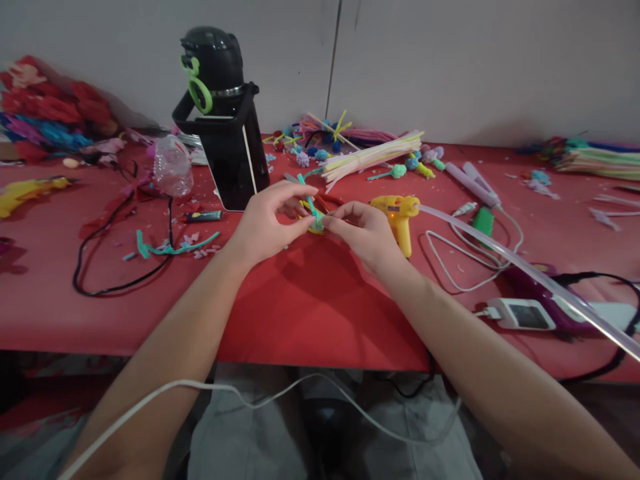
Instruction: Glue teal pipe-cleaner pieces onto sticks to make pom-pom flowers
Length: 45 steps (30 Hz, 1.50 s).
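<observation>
Both hands meet over the red table [320, 300], pinching a small teal pipe cleaner piece [314, 212]. My left hand [270, 217] is closed on it, with thumb and forefinger around its upright stem. From the other side, the fingertips of my right hand [365, 233] press against its bunched lower end. Fingers cover part of the piece. Just behind my right hand stands a yellow glue gun [400, 213] with a small orange light and a long clear glue stick. Red-handled pliers or scissors [330, 199] lie partly hidden behind the fingers.
A black bottle [213, 67] rises from a black holder [233, 160] behind my left hand. Pale pipe cleaners [373, 160] lie at the back. A teal pipe cleaner [180, 248] rests left. On the right are a lilac straightener-like tool [473, 183], cables and a power strip [523, 315].
</observation>
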Each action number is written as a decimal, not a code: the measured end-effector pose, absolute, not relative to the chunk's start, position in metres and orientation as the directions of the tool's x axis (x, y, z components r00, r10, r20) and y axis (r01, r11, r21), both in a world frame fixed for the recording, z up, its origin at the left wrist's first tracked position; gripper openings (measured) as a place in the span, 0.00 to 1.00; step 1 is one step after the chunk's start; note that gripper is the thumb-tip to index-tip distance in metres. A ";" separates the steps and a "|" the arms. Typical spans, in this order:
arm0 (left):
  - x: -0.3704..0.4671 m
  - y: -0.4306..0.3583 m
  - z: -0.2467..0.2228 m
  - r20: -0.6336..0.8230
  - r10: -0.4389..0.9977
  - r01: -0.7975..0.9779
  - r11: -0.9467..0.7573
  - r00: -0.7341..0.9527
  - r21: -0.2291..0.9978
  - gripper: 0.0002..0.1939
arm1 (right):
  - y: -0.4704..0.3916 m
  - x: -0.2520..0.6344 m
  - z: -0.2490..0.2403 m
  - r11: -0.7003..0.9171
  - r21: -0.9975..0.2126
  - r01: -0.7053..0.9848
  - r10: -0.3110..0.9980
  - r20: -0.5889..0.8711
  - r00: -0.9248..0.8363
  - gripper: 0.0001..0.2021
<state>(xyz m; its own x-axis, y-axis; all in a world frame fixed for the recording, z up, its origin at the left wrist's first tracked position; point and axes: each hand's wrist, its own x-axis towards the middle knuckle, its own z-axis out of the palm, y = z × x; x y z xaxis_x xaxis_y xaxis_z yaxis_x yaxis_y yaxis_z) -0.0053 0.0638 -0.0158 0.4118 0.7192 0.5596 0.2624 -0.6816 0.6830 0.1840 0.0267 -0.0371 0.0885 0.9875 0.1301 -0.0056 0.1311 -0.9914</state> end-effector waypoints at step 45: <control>-0.005 0.061 -0.013 0.506 0.730 0.283 -0.660 0.459 0.696 0.20 | 0.027 0.183 -0.039 0.123 -0.992 0.026 0.990 0.125 0.071 0.14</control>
<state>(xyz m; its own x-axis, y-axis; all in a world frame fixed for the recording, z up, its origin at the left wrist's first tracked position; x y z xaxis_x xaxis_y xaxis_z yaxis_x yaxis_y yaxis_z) -0.0054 0.0615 -0.0132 0.4592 0.7303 0.5058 0.2828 -0.6599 0.6961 0.1830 0.0270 -0.0386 0.0709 0.9897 0.1245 0.0261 0.1230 -0.9921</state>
